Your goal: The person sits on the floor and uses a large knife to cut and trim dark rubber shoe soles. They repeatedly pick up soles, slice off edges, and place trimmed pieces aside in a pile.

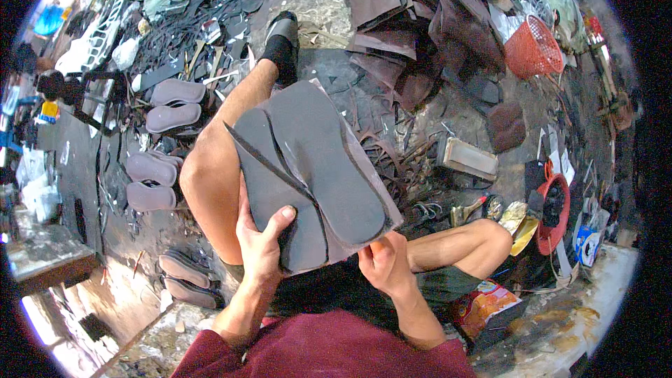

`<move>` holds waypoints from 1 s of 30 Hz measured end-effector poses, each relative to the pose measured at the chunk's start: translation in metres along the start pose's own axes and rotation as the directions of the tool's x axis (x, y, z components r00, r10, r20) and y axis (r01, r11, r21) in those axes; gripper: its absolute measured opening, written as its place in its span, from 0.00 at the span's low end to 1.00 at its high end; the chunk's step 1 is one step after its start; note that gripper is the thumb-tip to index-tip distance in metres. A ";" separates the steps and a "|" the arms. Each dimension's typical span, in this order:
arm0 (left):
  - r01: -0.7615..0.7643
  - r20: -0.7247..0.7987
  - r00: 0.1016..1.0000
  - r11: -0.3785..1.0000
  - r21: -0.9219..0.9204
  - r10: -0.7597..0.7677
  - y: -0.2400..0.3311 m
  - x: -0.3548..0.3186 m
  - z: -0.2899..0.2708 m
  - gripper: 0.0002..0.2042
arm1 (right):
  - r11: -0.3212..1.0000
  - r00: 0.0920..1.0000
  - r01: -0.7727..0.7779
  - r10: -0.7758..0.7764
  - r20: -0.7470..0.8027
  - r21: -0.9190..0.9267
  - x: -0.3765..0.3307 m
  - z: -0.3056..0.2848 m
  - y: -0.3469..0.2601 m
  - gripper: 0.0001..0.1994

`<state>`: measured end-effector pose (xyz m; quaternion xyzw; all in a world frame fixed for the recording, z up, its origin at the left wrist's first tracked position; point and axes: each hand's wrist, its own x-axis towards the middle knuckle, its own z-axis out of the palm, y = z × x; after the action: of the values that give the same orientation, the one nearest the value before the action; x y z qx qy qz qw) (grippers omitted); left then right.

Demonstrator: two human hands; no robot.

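Note:
My left hand (262,241) grips the lower left part of a dark grey foam sole sheet (322,161), its thumb lying on top. Two shoe-sole shapes show side by side on the sheet. A curved slit parts them, and a thin strip stands up at the left edge. Beneath it, a paler backing layer (380,196) shows along the right and lower edges. At the lower right edge, my right hand (387,266) is closed with its fingers curled in. Whatever lies inside those fingers is hidden. The sheet is tilted above my lap, between my bent legs.
Pairs of grey soles (173,117) lie on the floor at left. Brown sheets (381,7) are heaped at the far side, near a red plastic basket (534,49). Dark scraps (231,0) cover the far left floor. A whitish block (470,159) and a red-rimmed container (556,213) stand right.

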<state>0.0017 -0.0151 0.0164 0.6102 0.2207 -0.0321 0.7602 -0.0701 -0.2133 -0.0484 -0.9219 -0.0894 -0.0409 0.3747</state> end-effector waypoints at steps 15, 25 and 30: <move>0.101 0.045 0.994 0.995 0.006 -0.101 -0.007 0.001 0.000 0.50 | 0.706 0.946 -0.228 0.322 -0.018 0.670 0.091 0.069 -0.020 0.27; 0.073 0.026 0.997 0.949 -0.307 -0.069 -0.005 -0.008 0.006 0.41 | 0.442 0.967 -0.230 0.207 0.151 0.867 0.139 0.010 -0.031 0.33; -0.018 0.267 0.959 0.960 -0.280 0.095 -0.006 -0.024 0.001 0.44 | 0.537 0.978 -0.203 0.147 0.147 0.818 0.037 -0.025 -0.039 0.42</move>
<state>-0.0221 -0.0225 0.0200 0.4944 0.0963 -0.0648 0.8615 -0.0411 -0.1987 0.0013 -0.6417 -0.0168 0.0713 0.7634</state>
